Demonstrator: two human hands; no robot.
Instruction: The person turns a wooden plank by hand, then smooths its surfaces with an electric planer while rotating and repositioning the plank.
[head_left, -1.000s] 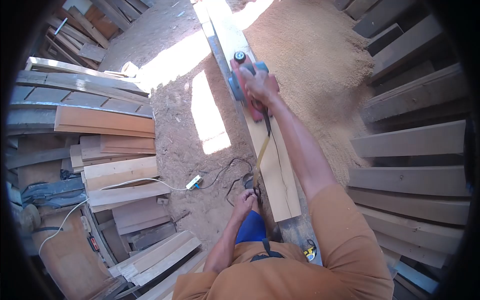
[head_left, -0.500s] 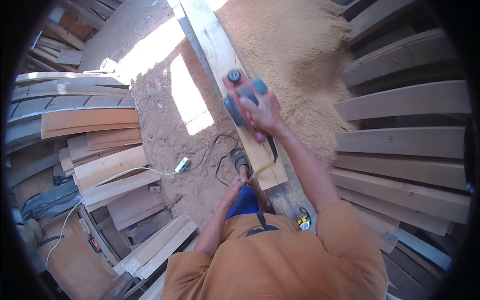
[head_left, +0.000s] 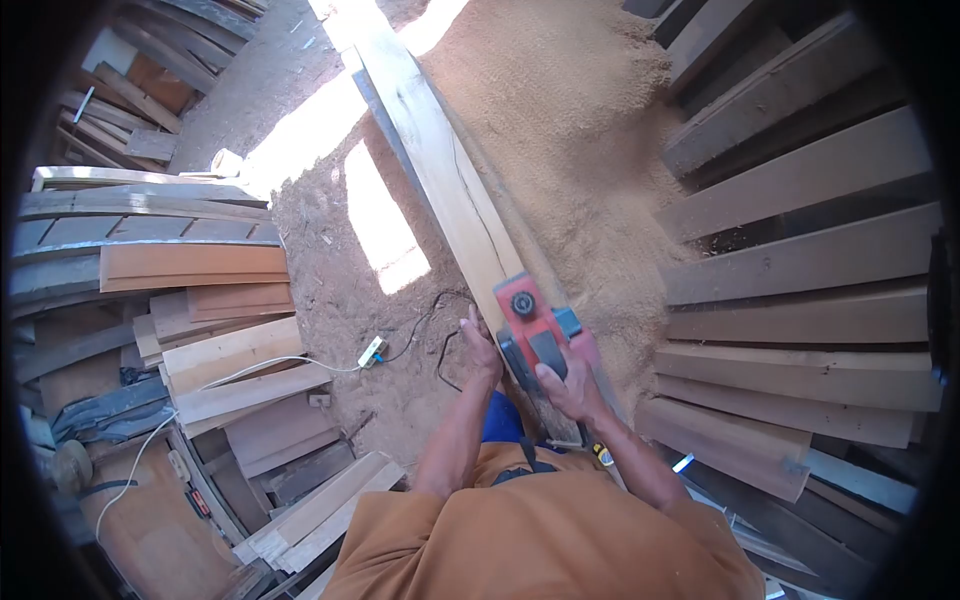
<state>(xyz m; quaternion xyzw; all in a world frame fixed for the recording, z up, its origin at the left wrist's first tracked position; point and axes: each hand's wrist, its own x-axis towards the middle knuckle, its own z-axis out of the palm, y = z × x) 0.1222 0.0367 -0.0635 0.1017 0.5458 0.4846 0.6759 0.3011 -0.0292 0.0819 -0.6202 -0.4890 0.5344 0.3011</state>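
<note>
My right hand (head_left: pixel 572 387) is wrapped round the handle of a red and black electric planer (head_left: pixel 536 325), which rests on the near end of a long pale board (head_left: pixel 450 190). A dark crack runs lengthwise along the board's face. At the board's left edge, beside the planer, my left hand (head_left: pixel 481 348) has its fingers stretched out and holds nothing. Whether its fingers touch the edge I cannot tell. Below the planer, a yellow tape measure (head_left: pixel 602 454) shows partly, close to my right forearm.
Sawdust (head_left: pixel 570 150) is heaped right of the board. A black cord (head_left: pixel 441 355) lies on the ground by my left hand, near a white socket block (head_left: pixel 371 352) on a white cable. Stacked planks (head_left: pixel 240 350) line the left; more timber (head_left: pixel 800 300) lines the right.
The planer has come back along the board toward my body, with my right hand on it. My left hand has risen from near my leg to the board's left edge.
</note>
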